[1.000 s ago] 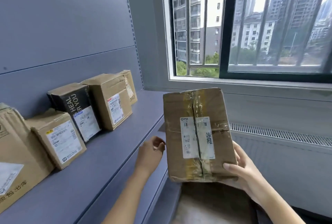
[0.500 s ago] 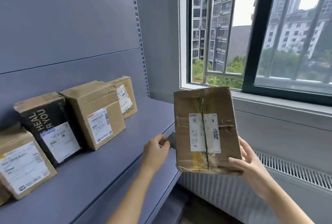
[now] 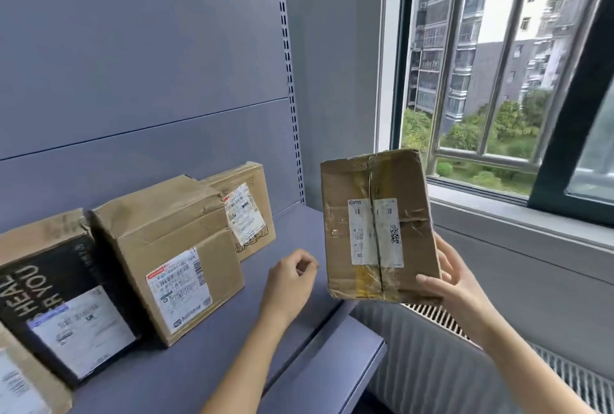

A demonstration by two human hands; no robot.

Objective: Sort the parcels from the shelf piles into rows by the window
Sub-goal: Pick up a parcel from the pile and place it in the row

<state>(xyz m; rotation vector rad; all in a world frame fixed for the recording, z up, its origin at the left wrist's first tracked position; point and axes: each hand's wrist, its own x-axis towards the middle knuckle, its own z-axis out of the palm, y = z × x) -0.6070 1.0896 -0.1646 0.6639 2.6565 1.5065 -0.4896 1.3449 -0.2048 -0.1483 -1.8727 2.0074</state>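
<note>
Four parcels already stood in a row on the shelf (image 3: 206, 363) at nine o'clock — more sorting likely remained. From the head view, the right hand (image 3: 461, 284) clasped a taped parcel (image 3: 378, 224) upright at three o'clock, near the window (image 3: 498, 81); the left hand (image 3: 289, 277) hovered loosely curled, holding nothing.

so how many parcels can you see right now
5. One in the right hand near the window: held parcel. Four lean in a shelf row: far parcel, brown parcel, black parcel, cut-off parcel. More may sit off-frame.
</note>
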